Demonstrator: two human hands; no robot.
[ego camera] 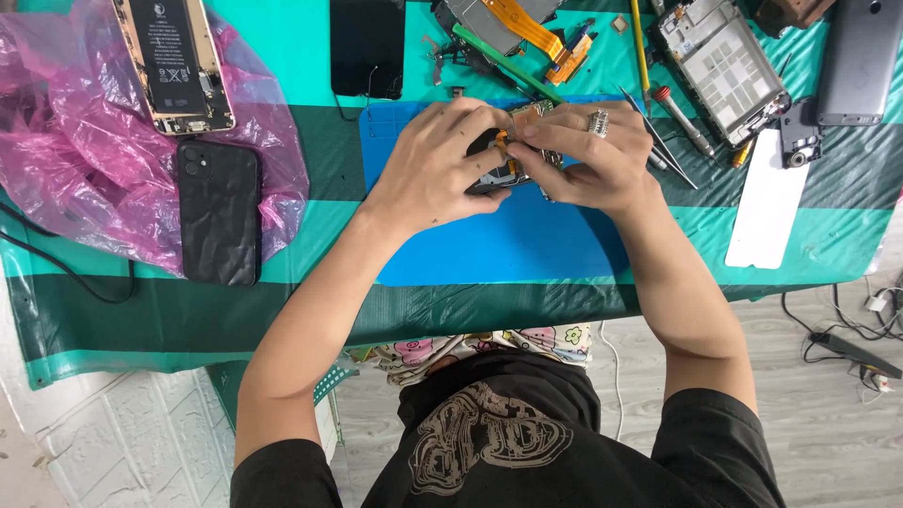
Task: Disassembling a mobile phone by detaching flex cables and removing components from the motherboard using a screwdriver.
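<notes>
Head view | left hand and right hand both grip phone part between them | over blue mat

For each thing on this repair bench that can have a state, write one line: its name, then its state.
Left hand: gripping the small phone part.
Right hand: pinching the same part.
Small phone part: held over the blue mat, mostly hidden.
Gold phone: opened, battery exposed.
Black phone: back up, closed.
Phone frame: stripped, insides showing.
</notes>
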